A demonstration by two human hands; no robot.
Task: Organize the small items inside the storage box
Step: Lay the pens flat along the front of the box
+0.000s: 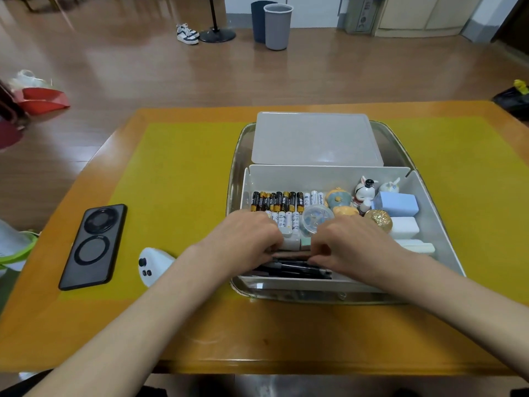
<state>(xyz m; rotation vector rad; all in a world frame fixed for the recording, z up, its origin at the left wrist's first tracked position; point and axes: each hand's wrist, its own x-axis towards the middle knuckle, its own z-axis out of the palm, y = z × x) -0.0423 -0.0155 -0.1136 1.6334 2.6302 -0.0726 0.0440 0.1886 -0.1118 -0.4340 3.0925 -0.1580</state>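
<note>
White plastic storage box (429, 202) is sitting in a clear tray (237, 156) on the yellow table mat (177, 167). Both hands are reaching into its near part: the left hand (249, 236) and right hand (352, 242) are curling their fingers, apparently pinching the black pens (294, 267) below the batteries (274, 200).

Head-worn view, forward and down, close over table (200, 333).
</note>
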